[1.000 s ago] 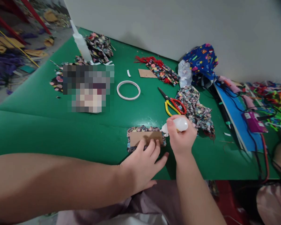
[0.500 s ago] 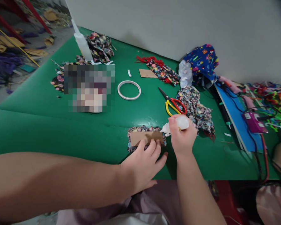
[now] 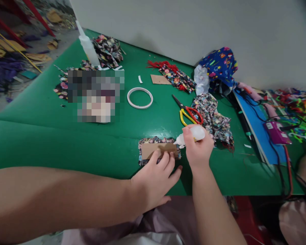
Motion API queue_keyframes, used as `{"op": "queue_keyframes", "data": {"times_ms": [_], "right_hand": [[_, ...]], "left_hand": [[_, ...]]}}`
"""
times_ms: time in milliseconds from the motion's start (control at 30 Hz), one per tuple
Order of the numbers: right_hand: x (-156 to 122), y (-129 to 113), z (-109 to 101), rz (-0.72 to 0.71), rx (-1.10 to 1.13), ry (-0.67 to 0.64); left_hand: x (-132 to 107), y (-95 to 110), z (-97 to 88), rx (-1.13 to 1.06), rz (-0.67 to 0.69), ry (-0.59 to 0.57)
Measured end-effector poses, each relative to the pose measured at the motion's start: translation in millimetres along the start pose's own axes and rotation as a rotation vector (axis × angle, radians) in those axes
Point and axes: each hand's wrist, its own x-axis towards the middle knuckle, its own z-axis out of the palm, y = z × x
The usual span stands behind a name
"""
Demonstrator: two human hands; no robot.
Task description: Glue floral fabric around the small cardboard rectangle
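Note:
A brown cardboard strip [image 3: 149,150] lies on a piece of dark floral fabric [image 3: 155,140] near the front edge of the green table. My left hand [image 3: 155,175] rests with its fingers spread, the tips pressing on the cardboard. In my right hand [image 3: 200,148] is a white squeeze glue bottle [image 3: 197,132], tilted so its nozzle points left and down at the right upper corner of the cardboard and the fabric edge. Whether glue is coming out, I cannot tell. Just beyond this hand lie scissors [image 3: 187,111] with one red and one yellow handle.
A roll of white tape [image 3: 140,107] lies mid-table. Behind it are another cardboard piece [image 3: 159,79] and a folded floral strip [image 3: 178,78]. A second bottle [image 3: 89,51] stands at the far left. Floral cloth [image 3: 211,114], a blue folder [image 3: 260,136] and cables are on the right.
The view has shifted very slightly. Both hands, the glue bottle and the cardboard keep nearly the same positions.

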Motion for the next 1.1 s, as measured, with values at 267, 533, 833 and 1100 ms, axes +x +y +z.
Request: {"op": "queue_keyframes", "data": {"times_ms": [267, 533, 833, 1100], "right_hand": [[-0.3, 0.3, -0.5, -0.001, -0.002, 0.0], [0.0, -0.1, -1.1, -0.002, -0.023, 0.009], [1.3, -0.2, -1.9, -0.009, -0.035, 0.015], [0.9, -0.1, -1.6, 0.003, -0.032, 0.01]], "left_hand": [[0.6, -2.2, -3.4, -0.011, 0.005, -0.01], [0.9, -1.8, -1.2, -0.016, 0.002, -0.004], [1.5, -2.5, -5.6, -0.011, 0.013, -0.031], [1.0, -2.0, -4.5, -0.01, 0.006, -0.019]]}}
